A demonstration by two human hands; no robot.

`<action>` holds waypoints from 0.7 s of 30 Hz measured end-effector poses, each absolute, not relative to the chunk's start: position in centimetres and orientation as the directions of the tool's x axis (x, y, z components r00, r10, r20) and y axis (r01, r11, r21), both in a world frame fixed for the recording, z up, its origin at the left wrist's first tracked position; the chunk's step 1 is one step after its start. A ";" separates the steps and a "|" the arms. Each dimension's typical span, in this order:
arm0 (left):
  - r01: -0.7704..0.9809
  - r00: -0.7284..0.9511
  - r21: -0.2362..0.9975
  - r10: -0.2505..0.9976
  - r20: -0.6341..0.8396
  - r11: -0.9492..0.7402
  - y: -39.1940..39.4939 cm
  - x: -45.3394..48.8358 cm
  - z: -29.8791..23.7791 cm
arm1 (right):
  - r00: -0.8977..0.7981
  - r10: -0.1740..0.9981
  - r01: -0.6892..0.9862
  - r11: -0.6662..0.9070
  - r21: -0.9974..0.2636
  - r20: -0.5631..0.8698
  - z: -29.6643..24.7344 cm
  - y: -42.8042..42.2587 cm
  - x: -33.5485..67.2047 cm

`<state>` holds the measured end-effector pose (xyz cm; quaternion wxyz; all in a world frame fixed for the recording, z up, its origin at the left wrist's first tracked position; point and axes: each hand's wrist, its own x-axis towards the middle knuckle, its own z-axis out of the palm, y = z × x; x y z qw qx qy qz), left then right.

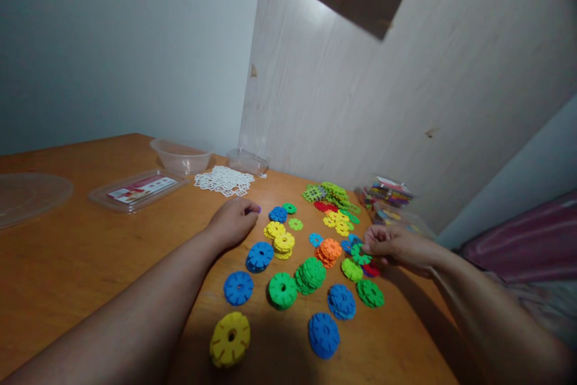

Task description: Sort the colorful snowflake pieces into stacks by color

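Several stacks of notched plastic discs lie on the wooden table: blue, yellow, orange, green and a yellow one nearest me. My left hand rests on the table with its fingers curled; a small purple piece shows at the fingertips. My right hand pinches a green disc beside the orange stack, above a red piece.
A heap of white square pieces, a clear bowl, a clear lid with a label and a small clear tub sit at the back. A box of coloured pieces stands by the wall. Purple fabric lies right.
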<state>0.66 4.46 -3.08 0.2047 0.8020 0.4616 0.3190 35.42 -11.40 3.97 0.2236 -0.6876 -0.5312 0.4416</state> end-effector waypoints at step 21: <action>0.603 0.377 0.630 0.871 0.315 -0.489 5.1 0.5 -3.4 | -0.083 0.909 0.423 -0.340 -0.840 -0.409 1.7 -16.3 36.4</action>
